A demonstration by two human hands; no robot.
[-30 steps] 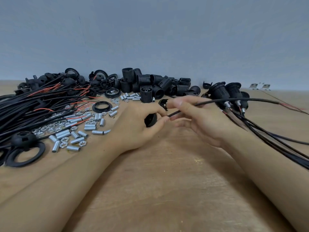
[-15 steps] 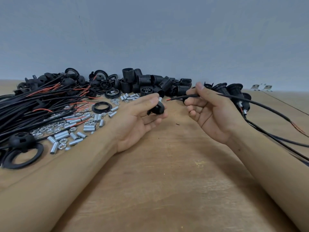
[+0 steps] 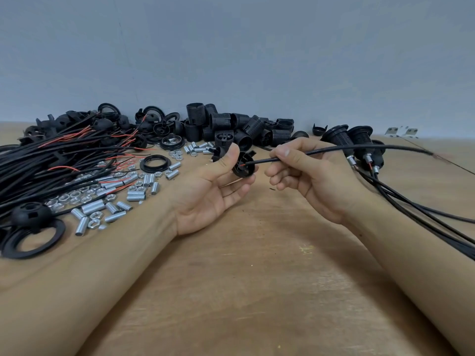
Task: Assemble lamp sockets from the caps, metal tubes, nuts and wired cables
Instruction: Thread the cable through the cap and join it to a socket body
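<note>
Both grips closed: left hand [image 3: 205, 199] pinches cap [image 3: 244, 165], right hand [image 3: 305, 173] pinches cable [image 3: 321, 151]

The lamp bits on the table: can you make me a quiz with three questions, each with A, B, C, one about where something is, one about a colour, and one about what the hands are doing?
1. Where does the big bundle of loose cables lie?
A. on the person's left
B. on the person's right
C. in the lap

2. What colour is the thin wire tip poking from the cable into the cap?
A. green
B. red
C. white

3. What is the left hand doing?
A. lying flat on the table
B. holding the cap
C. picking up a nut

Answers:
1 A, the bundle fills the table's left side.
2 B, a red tip shows at the cap's middle, where the right hand pinches and points the cable.
3 B, thumb and fingers hold the cap up off the table.
</note>
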